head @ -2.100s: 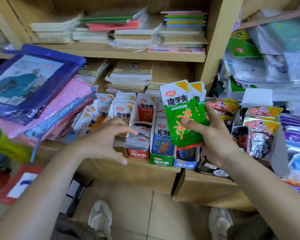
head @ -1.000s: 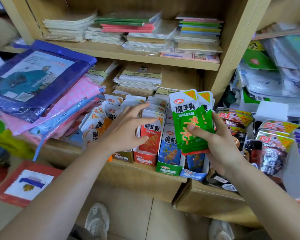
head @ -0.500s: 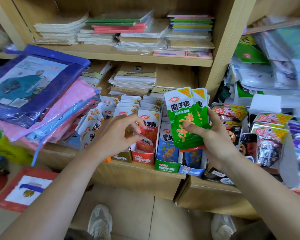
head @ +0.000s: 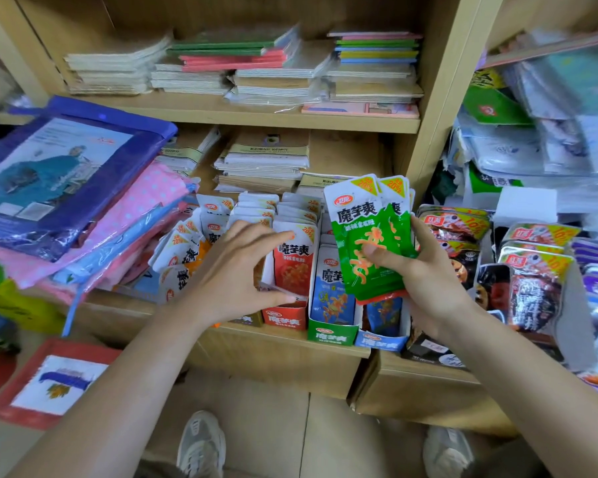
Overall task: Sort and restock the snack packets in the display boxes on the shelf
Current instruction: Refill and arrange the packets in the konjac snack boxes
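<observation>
Green packets (head: 363, 236) — between fingers (head: 420, 232) of right hand (head: 428, 281)

My left hand (head: 235, 270) hides most of the brown box (head: 248, 319) behind it. The green packets (head: 366, 243) in my right hand (head: 428, 274) cover the tops of the blue packets (head: 384, 313). The wrapped goods (head: 549, 108) at upper right are too blurred to name.

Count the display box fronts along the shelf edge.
4: brown box, mostly hidden by the left hand; then red box, green box and blue box in a row rightward. More may hide behind that hand.
</observation>
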The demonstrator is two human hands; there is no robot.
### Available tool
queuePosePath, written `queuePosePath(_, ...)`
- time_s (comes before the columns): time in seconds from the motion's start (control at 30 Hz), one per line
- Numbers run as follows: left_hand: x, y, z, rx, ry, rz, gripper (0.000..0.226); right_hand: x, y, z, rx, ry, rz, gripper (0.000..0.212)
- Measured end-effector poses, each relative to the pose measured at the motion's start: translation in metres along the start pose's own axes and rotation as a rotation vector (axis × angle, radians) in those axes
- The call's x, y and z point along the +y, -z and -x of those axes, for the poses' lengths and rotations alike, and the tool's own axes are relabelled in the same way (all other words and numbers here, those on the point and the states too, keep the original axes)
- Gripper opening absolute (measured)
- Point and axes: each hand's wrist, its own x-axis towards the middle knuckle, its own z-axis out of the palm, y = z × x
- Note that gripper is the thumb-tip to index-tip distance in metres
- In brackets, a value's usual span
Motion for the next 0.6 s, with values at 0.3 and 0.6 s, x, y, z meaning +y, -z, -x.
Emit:
queuePosePath(0.3, 0.007, -0.005, -0.006, -0.069, 0.007, -0.129, 0.110, 0.005, 0.001, -0.004, -0.007, -0.010, -0.004, 0.103)
queuePosePath(0.6, 0.006, 0.002, 0.004, 0.081, -0.092, 0.011, 0.057, 0.004, -0.002, -0.005, 0.001, -0.007, -0.010, 0.092)
